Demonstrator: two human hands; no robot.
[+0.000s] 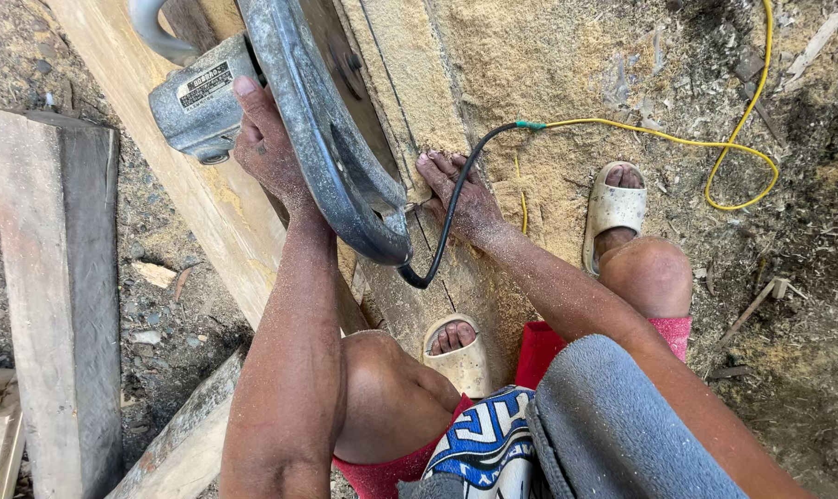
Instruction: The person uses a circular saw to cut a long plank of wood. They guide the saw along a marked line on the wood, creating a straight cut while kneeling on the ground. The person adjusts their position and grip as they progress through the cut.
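My left hand (pixel 266 139) grips the grey metal circular saw (pixel 317 129) beside its round motor housing (pixel 197 106). The saw sits on a long wooden plank (pixel 391 92) that runs away from me, covered in sawdust. My right hand (pixel 460 194) lies flat on the plank just right of the saw, fingers spread, pressing the wood. A black power cord (pixel 451 212) loops from the saw over my right hand and joins a yellow cable (pixel 715 148) on the ground.
A second pale plank (pixel 151 120) lies left of the saw, and a grey weathered board (pixel 58 277) further left on gravelly ground. My feet in beige sandals (pixel 613 208) rest by the plank. Sawdust and wood scraps cover the ground at right.
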